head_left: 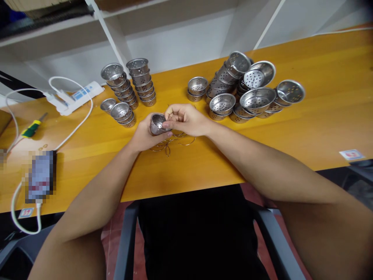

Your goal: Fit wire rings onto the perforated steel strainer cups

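My left hand (144, 136) is closed around a small perforated steel cup (157, 124), held just above the orange table (291, 128). My right hand (185, 118) is pinched at the cup's rim, thumb on its edge, fingers curled over a thin wire piece. Several thin wire handles (170, 143) lie on the table right under both hands.
Neat stacks of steel cups (131, 85) stand at the back left; a loose heap of cups (247, 89) lies at the back right. A white power strip (75, 95) with cable, a green-yellow screwdriver (33, 127) and a phone (40, 177) sit at the left.
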The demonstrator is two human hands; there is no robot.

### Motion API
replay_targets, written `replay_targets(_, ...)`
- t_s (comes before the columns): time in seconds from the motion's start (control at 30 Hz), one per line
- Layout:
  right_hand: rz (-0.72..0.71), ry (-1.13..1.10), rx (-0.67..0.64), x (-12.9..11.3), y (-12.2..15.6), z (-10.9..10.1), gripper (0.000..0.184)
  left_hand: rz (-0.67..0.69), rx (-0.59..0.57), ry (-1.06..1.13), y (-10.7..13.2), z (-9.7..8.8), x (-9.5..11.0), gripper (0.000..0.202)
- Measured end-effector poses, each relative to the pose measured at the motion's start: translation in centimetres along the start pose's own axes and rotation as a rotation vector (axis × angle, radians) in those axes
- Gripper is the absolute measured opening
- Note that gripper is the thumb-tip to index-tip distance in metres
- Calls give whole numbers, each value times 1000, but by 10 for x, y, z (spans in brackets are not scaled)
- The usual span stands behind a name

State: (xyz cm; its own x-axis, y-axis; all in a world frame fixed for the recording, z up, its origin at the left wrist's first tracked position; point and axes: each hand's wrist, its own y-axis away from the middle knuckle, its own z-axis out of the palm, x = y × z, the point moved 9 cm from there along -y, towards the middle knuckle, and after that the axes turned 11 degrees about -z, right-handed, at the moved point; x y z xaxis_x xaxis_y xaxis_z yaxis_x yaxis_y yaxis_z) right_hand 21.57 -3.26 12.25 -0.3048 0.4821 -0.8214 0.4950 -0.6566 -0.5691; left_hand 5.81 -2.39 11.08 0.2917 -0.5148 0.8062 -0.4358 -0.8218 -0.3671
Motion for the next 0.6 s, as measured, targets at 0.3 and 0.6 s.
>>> replay_targets(0.3,-4,-52,0,-3,0,3,65,20,-10,-1,-1,0,2,70)
replay_targets(0.6,-48,94,60,3,3,-8,72,10,55,-21,-2,-4,-4,81)
